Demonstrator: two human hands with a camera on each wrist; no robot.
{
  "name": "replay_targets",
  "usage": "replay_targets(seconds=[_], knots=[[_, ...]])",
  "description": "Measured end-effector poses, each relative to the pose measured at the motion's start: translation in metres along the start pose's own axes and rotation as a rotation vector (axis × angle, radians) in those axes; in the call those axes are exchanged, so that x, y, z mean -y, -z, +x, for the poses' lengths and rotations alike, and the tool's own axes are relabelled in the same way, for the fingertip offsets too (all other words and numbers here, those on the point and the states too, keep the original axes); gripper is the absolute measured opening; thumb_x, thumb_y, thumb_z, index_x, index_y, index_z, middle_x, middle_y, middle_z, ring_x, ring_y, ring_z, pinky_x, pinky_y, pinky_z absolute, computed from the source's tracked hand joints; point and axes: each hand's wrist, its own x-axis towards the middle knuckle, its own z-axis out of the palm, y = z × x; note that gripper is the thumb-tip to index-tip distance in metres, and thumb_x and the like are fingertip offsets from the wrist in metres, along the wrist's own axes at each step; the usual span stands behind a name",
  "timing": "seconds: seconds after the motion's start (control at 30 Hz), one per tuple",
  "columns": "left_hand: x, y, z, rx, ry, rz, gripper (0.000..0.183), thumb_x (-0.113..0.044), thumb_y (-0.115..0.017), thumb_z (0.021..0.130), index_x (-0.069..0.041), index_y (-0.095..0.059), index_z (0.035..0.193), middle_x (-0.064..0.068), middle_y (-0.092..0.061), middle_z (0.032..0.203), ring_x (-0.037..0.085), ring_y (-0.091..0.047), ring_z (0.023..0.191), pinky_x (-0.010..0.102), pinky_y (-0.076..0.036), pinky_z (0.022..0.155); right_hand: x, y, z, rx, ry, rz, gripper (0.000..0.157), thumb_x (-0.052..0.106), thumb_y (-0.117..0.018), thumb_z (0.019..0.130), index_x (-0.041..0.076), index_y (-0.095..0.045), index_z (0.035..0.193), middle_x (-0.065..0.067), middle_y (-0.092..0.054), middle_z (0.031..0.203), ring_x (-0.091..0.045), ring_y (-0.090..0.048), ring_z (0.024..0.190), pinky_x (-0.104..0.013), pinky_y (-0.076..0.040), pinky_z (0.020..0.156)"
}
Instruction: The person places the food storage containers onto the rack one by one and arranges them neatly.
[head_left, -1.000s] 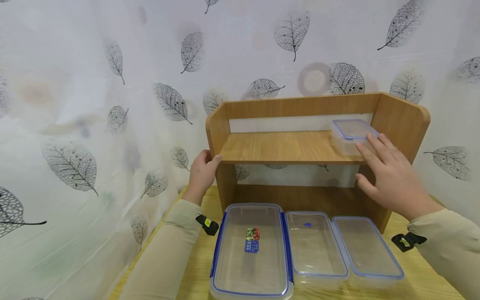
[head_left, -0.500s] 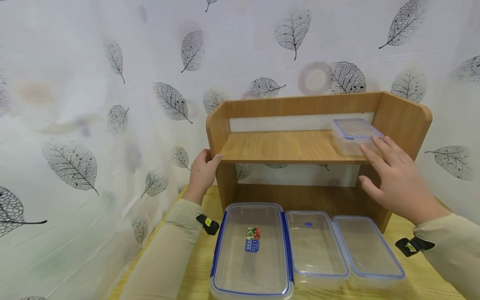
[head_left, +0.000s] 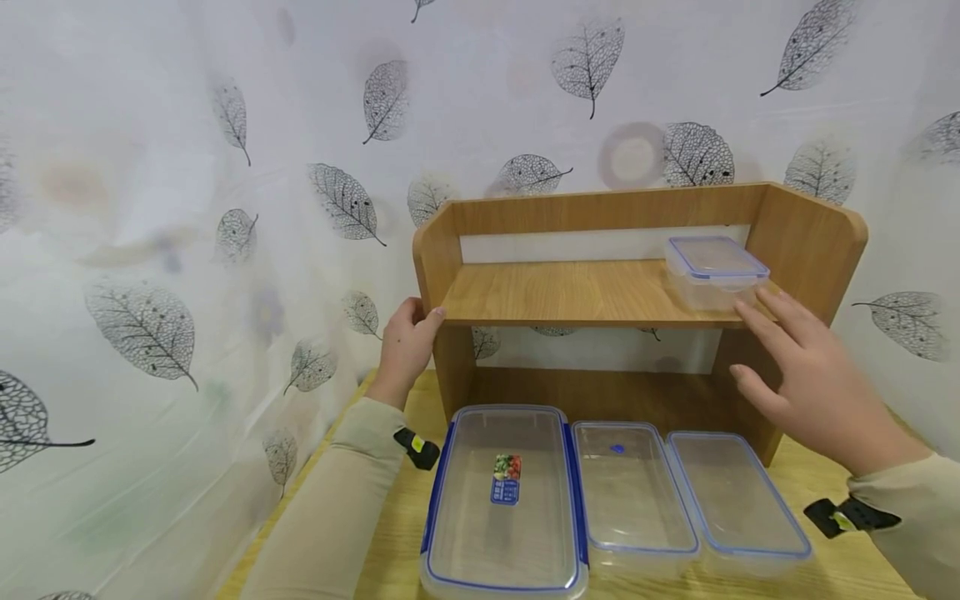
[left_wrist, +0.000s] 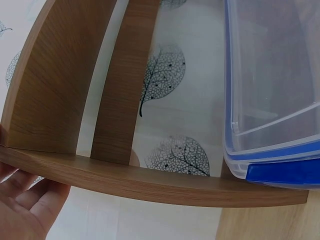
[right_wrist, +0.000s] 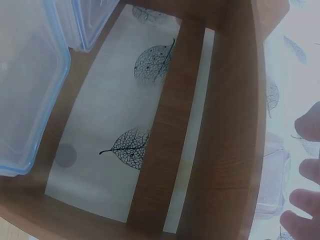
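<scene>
Gripping the shelf point(head_left: 547, 292) at left with left hand point(head_left: 405, 348), maybe to steady it, and holding right hand point(head_left: 821, 383) spread beside the small box point(head_left: 712, 271).

Blue-rimmed boxes point(head_left: 715, 271), light-brown shelf point(head_left: 555, 292), leaf-patterned backdrop point(head_left: 480, 92)

top box point(head_left: 716, 273) on shelf unit point(head_left: 555, 292), upper level, right end | row nearer, below: left box point(head_left: 501, 533), middle box point(head_left: 636, 496), right box point(head_left: 738, 500)
</scene>
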Motion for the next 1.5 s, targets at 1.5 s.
replay_targets(seconds=[1.5], knots=[[0.0, -0.005, 0.001, 0.007, 0.009, 0.0, 0.04, -0.043, -0.055, 0.102, -0.011, -0.058, 0.126, 0.009, -0.064, 0.12, 0.028, -0.062, 0.108, 0.048, -0.053, 0.09, -0.022, -0.012, -0.094, 0.706, -0.675, 0.559, 0.075, 0.037, -0.04, 0.11, -0.017, -0.009, 0.152, -0.048, -0.025, 0.146, -0.057, -0.051, 0.119, -0.052, -0.058, 0.079]])
